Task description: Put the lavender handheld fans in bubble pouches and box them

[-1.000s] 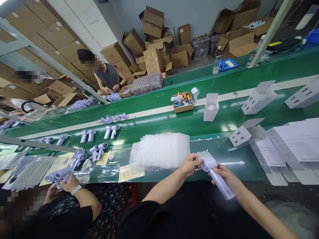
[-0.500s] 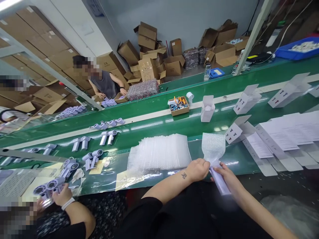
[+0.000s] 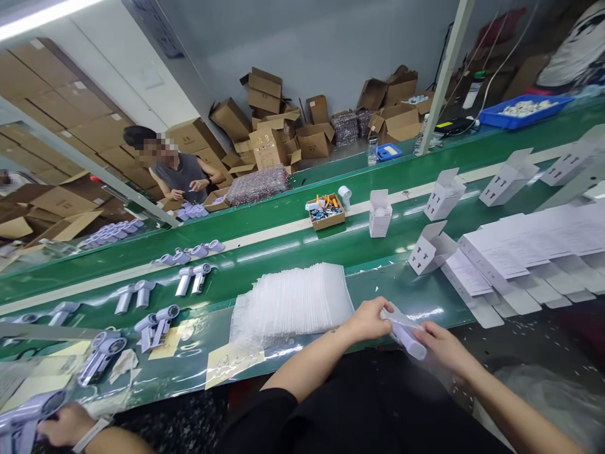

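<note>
Before me, at the table's near edge, a lavender hair dryer (image 3: 409, 342) is partly covered by a clear bubble-wrap bag (image 3: 401, 319). My left hand (image 3: 371, 320) is closed on the bag at its left end. On the other side, my right hand (image 3: 442, 347) pinches the bag beside the dryer's pale rounded end. The rest of the dryer is hidden by the wrap and my fingers. Left of my hands lies a fanned stack of bubble-wrap bags (image 3: 297, 299). To the right, an open white box (image 3: 428, 249) lies near several flat boxes with printed sheets (image 3: 510, 243).
A co-worker's hand (image 3: 70, 424) holds lavender dryers at the lower left. More dryers (image 3: 193, 277) lie on the green belt (image 3: 265, 249). A small carton of parts (image 3: 326, 213) and upright white boxes (image 3: 380, 214) stand beyond. Another person (image 3: 182, 173) works across the line.
The wrapped dryer has tipped, and the bag's wide end no longer stands up above my left hand. My right hand has shifted to the dryer's end. The co-worker's hand moved down and left.
</note>
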Action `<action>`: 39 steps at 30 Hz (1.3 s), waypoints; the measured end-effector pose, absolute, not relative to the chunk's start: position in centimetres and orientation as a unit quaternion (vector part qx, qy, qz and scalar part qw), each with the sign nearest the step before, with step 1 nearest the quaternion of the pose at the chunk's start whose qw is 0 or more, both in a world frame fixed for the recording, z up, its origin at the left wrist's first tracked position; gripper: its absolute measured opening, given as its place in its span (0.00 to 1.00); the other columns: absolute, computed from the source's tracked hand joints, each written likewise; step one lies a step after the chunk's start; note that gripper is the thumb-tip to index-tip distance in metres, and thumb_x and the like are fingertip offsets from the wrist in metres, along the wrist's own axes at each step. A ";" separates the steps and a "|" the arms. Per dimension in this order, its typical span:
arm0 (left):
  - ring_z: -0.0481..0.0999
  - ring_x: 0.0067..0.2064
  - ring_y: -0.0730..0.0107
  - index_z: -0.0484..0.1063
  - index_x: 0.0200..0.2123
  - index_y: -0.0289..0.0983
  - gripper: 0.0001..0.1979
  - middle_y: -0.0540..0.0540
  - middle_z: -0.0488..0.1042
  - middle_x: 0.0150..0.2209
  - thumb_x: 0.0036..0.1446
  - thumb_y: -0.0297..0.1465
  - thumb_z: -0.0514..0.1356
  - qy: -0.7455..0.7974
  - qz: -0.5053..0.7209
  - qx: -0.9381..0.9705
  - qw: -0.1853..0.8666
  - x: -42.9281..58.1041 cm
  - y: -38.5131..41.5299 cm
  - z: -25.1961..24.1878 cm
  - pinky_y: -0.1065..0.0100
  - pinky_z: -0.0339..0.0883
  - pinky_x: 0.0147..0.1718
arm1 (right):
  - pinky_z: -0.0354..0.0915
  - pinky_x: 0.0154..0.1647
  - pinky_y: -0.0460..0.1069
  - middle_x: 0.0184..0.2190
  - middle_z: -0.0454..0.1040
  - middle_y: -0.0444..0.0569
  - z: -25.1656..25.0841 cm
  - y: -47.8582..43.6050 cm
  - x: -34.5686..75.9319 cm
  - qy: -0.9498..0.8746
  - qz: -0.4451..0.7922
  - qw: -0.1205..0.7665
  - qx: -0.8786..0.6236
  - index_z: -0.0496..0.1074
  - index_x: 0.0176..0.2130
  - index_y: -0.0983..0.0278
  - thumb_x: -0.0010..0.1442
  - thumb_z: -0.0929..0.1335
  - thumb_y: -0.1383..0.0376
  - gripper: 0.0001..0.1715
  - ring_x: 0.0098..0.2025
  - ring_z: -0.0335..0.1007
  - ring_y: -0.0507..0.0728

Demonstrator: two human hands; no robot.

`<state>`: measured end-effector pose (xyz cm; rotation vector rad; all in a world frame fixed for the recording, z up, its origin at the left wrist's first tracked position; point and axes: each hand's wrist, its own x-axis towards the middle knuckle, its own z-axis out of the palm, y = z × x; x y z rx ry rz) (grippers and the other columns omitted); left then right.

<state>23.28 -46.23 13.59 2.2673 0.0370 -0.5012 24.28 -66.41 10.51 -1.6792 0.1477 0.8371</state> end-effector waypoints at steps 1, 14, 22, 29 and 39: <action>0.66 0.26 0.72 0.69 0.44 0.38 0.20 0.54 0.67 0.24 0.44 0.30 0.59 0.016 -0.207 0.885 0.417 23.6 -45.9 14.0 0.72 0.62 0.27 | 0.71 0.29 0.50 0.26 0.70 0.45 11.4 -67.0 25.1 0.046 0.351 0.583 -0.732 0.66 0.25 0.60 0.49 0.69 0.53 0.15 0.31 0.71 0.57; 0.70 0.47 0.58 0.67 0.51 0.42 0.30 0.45 0.72 0.45 0.42 0.35 0.68 -0.081 -0.118 0.866 0.480 25.5 -47.0 13.7 0.61 0.65 0.46 | 0.72 0.41 0.56 0.29 0.72 0.46 15.6 -66.4 31.2 -0.084 0.379 0.687 -0.614 0.66 0.28 0.61 0.54 0.68 0.51 0.17 0.37 0.72 0.58; 0.71 0.27 0.71 0.66 0.38 0.34 0.23 0.49 0.70 0.28 0.46 0.44 0.64 0.186 -0.029 0.669 0.719 27.9 -46.0 14.1 0.71 0.67 0.20 | 0.51 0.63 0.63 0.67 0.45 0.57 11.2 -74.9 50.3 -0.305 0.082 0.309 -0.897 0.58 0.59 0.61 0.39 0.70 0.66 0.47 0.66 0.43 0.71; 0.71 0.27 0.75 0.63 0.39 0.36 0.25 0.51 0.69 0.30 0.43 0.44 0.67 0.215 0.072 0.575 0.786 30.7 -45.1 18.5 0.75 0.67 0.19 | 0.58 0.57 0.59 0.52 0.68 0.57 8.9 -69.2 50.1 -0.352 0.139 0.400 -0.835 0.69 0.49 0.62 0.37 0.74 0.60 0.37 0.55 0.63 0.69; 0.72 0.42 0.61 0.65 0.44 0.37 0.12 0.43 0.71 0.39 0.59 0.36 0.55 0.136 0.044 0.953 0.267 30.9 -44.1 19.5 0.61 0.67 0.43 | 0.61 0.53 0.59 0.43 0.66 0.49 6.6 -61.9 39.8 -0.311 0.159 0.528 -0.774 0.64 0.43 0.60 0.39 0.75 0.58 0.32 0.47 0.65 0.63</action>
